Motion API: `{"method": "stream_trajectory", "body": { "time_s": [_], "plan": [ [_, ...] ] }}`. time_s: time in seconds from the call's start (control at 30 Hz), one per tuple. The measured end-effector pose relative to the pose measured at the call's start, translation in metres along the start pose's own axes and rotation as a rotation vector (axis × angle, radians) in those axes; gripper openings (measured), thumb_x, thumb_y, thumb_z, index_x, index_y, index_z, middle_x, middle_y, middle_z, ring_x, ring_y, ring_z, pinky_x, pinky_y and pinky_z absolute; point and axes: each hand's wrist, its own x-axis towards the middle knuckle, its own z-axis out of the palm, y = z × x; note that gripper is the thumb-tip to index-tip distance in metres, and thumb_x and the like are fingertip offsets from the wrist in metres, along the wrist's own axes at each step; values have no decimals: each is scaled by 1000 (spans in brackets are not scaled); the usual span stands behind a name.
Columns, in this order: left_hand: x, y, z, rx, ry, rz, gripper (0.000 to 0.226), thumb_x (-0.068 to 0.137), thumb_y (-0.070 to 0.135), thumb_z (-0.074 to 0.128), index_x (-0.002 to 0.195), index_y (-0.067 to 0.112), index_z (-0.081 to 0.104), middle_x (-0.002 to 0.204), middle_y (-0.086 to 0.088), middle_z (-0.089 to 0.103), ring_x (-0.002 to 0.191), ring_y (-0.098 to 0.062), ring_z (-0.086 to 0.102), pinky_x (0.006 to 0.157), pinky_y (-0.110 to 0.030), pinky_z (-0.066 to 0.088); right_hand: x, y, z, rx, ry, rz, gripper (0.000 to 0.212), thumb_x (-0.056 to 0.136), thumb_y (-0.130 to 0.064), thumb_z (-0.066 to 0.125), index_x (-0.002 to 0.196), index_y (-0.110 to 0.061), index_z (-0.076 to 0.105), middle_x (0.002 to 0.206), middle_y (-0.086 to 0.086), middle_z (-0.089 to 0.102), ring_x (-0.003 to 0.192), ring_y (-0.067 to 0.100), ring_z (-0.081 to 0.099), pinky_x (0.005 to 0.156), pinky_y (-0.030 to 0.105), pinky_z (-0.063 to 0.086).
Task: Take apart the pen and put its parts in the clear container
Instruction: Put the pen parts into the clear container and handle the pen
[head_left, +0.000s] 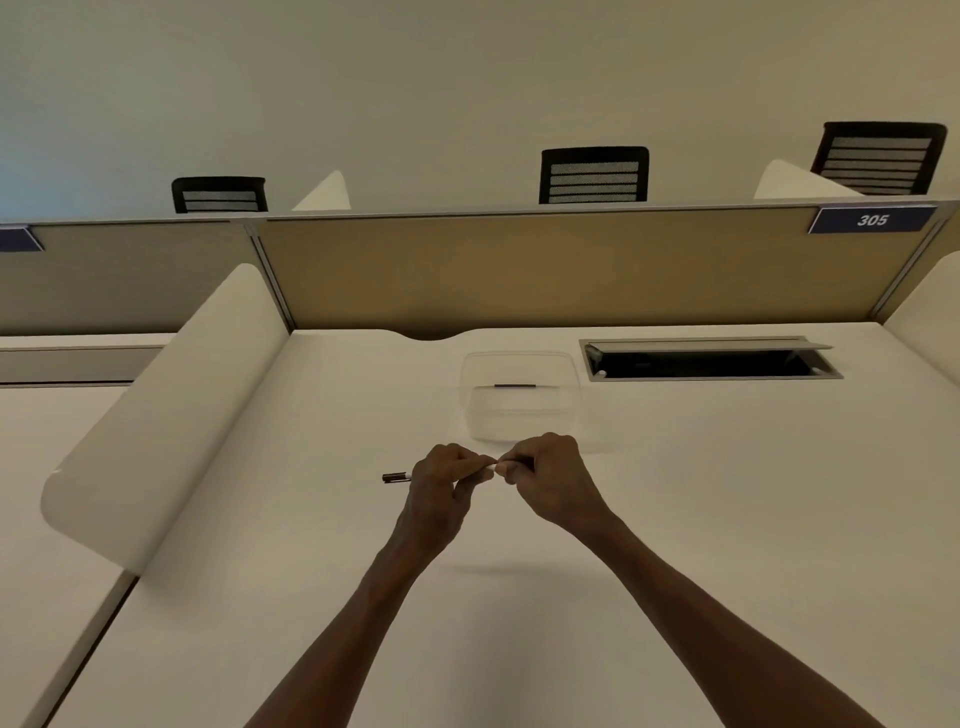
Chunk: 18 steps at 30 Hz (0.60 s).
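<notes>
Both hands hold a pen (397, 476) level above the white desk, just in front of the clear container (519, 415). My left hand (447, 480) grips the barrel; the pen's dark end sticks out to the left of it. My right hand (545, 475) pinches the pen's white right end, and the two hands nearly touch. Most of the pen is hidden by fingers. The clear container stands open on the desk, and a thin dark pen part (514, 386) lies inside near its far wall.
An open cable tray (709, 361) is sunk into the desk to the right of the container. A tan partition (545, 265) closes the back, with white side dividers (156, 415) left and right. Black chairs stand beyond the partition.
</notes>
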Motion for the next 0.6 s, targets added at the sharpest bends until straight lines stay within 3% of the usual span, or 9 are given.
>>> {"method": "stream_trajectory", "body": {
  "time_s": [0.13, 0.23, 0.3, 0.37, 0.43, 0.5, 0.6],
  "plan": [
    [1, 4, -1, -42, 75, -51, 26, 80, 6, 76, 105, 14, 75, 93, 2, 71, 90, -15, 64, 78, -29, 51, 2, -5, 2, 2, 70, -30, 11, 84, -9, 68, 79, -9, 78, 67, 1, 72, 53, -3, 53, 57, 8, 35],
    [3, 10, 0, -56, 195, -162, 37, 76, 9, 81, 112, 11, 71, 107, 3, 69, 100, -8, 62, 87, -21, 47, 1, -7, 6, -12, 158, -87, 10, 84, -7, 68, 81, -6, 77, 73, 4, 75, 61, 0, 57, 62, 11, 39],
    [3, 16, 0, -91, 316, -278, 31, 76, 12, 81, 106, 12, 71, 100, 6, 70, 91, -2, 62, 82, -21, 50, 1, -7, 7, -38, 224, -126, 8, 84, -7, 69, 82, -5, 77, 72, 5, 75, 63, 4, 58, 63, 12, 39],
    [2, 22, 1, -194, 425, -491, 17, 80, 19, 79, 94, 17, 70, 86, 9, 70, 78, -3, 64, 78, -33, 55, 0, -6, 6, -48, 288, -157, 6, 84, -6, 70, 83, -5, 77, 70, 5, 73, 63, 10, 62, 63, 18, 43],
    [2, 24, 2, -380, 418, -755, 19, 81, 31, 77, 89, 14, 70, 78, 4, 72, 69, -6, 67, 75, -38, 59, 0, -5, 5, -40, 327, -184, 5, 83, -5, 71, 84, -4, 76, 69, 6, 73, 63, 16, 64, 62, 24, 49],
    [3, 24, 3, -769, 315, -991, 33, 81, 35, 77, 94, 5, 71, 81, -5, 74, 75, -13, 72, 71, -32, 60, -1, -5, 6, -35, 337, -214, 4, 83, -4, 72, 86, -4, 76, 70, 6, 72, 63, 18, 65, 61, 28, 51],
    [5, 28, 3, -1264, 232, -1102, 31, 82, 30, 76, 92, 1, 74, 89, -12, 75, 86, -20, 73, 70, -26, 59, -3, -4, 7, -25, 321, -262, 7, 82, -4, 73, 89, -4, 75, 75, 7, 73, 68, 17, 66, 63, 26, 52]
  ]
}}
